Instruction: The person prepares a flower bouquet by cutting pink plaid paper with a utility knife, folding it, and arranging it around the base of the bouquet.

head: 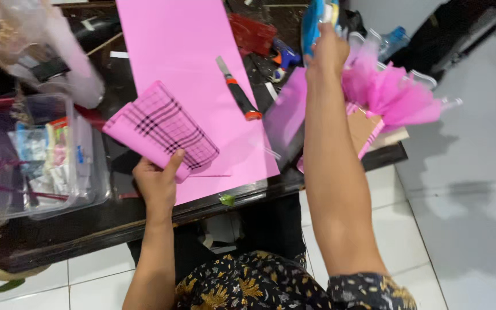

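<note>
My left hand (157,182) grips the near corner of a folded pink cloth with a dark plaid pattern (162,127), lying partly on a large pink paper sheet (190,63) spread over the dark table (87,221). My right arm stretches far forward; my right hand (327,53) is closed on a blue packet-like object (313,22) near the table's far side. An orange-and-black utility knife (237,90) lies on the pink sheet between my hands. What the blue object is, I cannot tell.
A clear plastic box (47,155) of craft supplies sits at the left, a plastic bag (24,40) above it. Pink tulle with clear hangers (394,92) and cardboard lie at the table's right edge. A blue-orange glue gun (282,60) and red pouch (252,33) lie farther back. White tiled floor below.
</note>
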